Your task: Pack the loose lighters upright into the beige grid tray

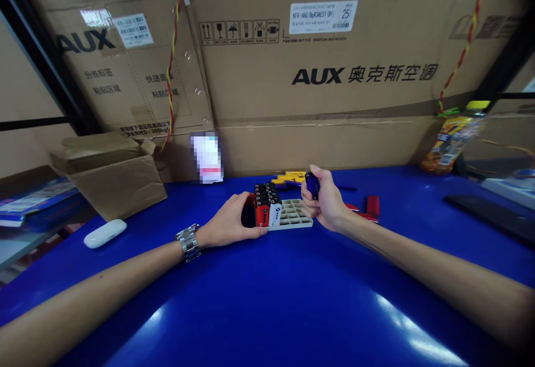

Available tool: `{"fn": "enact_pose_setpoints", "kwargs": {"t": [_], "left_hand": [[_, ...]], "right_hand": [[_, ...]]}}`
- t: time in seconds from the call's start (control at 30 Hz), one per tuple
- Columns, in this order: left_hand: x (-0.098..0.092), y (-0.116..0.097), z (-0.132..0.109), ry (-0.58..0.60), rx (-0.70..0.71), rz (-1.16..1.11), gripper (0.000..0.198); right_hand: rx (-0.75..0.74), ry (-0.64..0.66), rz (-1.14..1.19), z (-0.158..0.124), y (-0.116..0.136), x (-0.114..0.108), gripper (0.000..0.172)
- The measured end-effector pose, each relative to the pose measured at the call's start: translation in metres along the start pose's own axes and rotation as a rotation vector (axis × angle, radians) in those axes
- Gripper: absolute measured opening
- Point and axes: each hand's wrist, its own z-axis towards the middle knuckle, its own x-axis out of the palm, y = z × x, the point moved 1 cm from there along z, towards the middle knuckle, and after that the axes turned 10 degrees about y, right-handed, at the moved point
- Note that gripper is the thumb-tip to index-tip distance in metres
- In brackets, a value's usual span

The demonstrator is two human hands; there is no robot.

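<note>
A pale grid tray (296,215) lies on the blue table, its left part filled with upright lighters. At the front of these are a red lighter (261,214) and a white lighter (275,213); several black tops show behind them. My left hand (229,219) grips the tray's left end, thumb along the front edge. Just above the tray's right end, my right hand (324,200) is closed around a dark blue lighter (311,186), thumb on top. The lighter's lower part is hidden by the fingers.
Yellow lighters (290,178) lie behind the tray, and a red lighter (373,206) rests beyond my right wrist. An earbud case (105,233) and small open carton (115,175) stand left. A phone (208,158) leans on the large cardboard box (317,105). A drink bottle (455,138) stands right.
</note>
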Motion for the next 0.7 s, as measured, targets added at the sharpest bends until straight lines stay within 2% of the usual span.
{"fn": "enact_pose_setpoints", "kwargs": {"t": [0.3, 0.7], "left_hand": [[0.0, -0.0003, -0.0004, 0.001, 0.001, 0.004, 0.066], [0.0004, -0.0004, -0.0006, 0.005, -0.007, 0.005, 0.068]], "right_hand": [[0.004, 0.027, -0.011, 0.0035, -0.0034, -0.0027, 0.042], [-0.049, 0.025, -0.108, 0.0043, -0.0048, -0.0045, 0.049]]}}
